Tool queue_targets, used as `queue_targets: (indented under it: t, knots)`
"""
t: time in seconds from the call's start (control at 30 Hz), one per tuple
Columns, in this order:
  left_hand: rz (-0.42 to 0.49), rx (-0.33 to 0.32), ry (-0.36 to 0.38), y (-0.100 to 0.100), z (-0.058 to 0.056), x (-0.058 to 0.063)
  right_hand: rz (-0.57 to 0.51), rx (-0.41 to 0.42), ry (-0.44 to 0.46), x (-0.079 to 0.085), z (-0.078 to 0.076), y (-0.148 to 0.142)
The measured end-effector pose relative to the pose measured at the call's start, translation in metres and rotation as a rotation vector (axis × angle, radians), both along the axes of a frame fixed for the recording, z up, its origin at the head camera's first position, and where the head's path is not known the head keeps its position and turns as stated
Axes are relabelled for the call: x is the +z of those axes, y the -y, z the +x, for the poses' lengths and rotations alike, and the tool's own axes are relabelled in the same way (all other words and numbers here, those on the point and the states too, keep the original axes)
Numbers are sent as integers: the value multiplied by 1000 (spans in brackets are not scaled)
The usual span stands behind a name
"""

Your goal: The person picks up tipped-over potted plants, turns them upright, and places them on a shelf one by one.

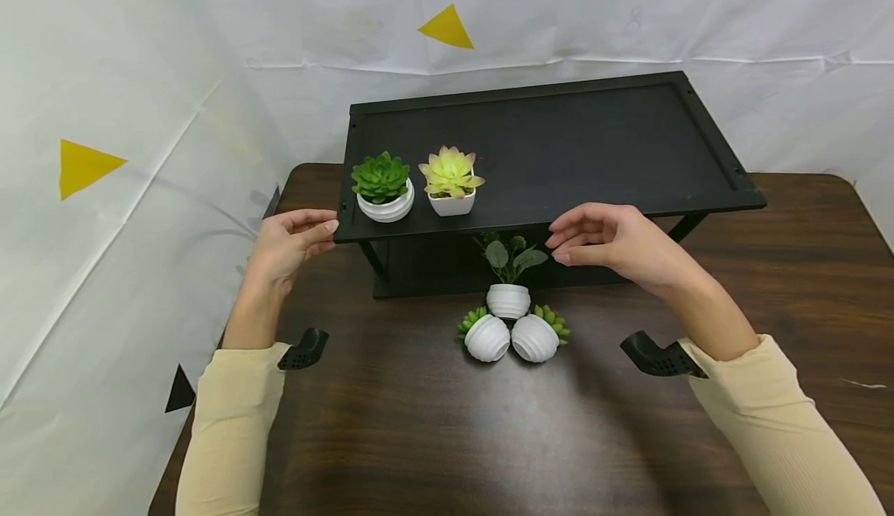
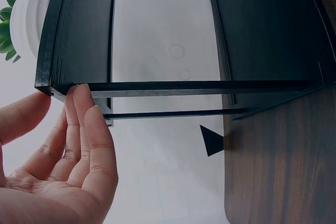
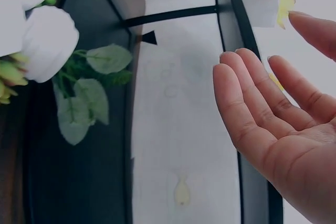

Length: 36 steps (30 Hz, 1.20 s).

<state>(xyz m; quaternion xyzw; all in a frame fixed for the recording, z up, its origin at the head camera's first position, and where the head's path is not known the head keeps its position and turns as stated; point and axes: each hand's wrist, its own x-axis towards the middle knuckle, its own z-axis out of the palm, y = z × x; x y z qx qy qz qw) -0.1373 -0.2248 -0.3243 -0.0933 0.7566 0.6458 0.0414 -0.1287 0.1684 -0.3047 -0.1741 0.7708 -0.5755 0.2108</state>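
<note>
My left hand [image 1: 289, 248] pinches the front left corner of a black two-tier shelf [image 1: 594, 143], with the thumb at its edge and the fingers underneath. Just in front of the shelf's front edge, my right hand [image 1: 621, 240] is raised with loosely bent fingers and holds nothing. On the top tier, toward the left, sit a green succulent in a round white pot [image 1: 387, 204] and a yellow-green succulent in a square white pot [image 1: 452, 205].
Before the shelf, a white ribbed pot with a leafy plant [image 1: 508, 301] touches two tilted white succulent pots [image 1: 487, 339]. All of this is on a dark wooden table [image 1: 419, 431]. White sheeting [image 1: 559, 4] with yellow triangles hangs behind and at the left.
</note>
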Motion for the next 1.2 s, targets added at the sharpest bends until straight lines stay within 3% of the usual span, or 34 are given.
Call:
queue_targets:
  t: [0.63,1.2]
  knots:
    - [14,-3,6,0,0,0,-30,-41,108,-52,19,-23]
    - [1,-8,12,1,0,0,23,-9,176,-90,37,-30]
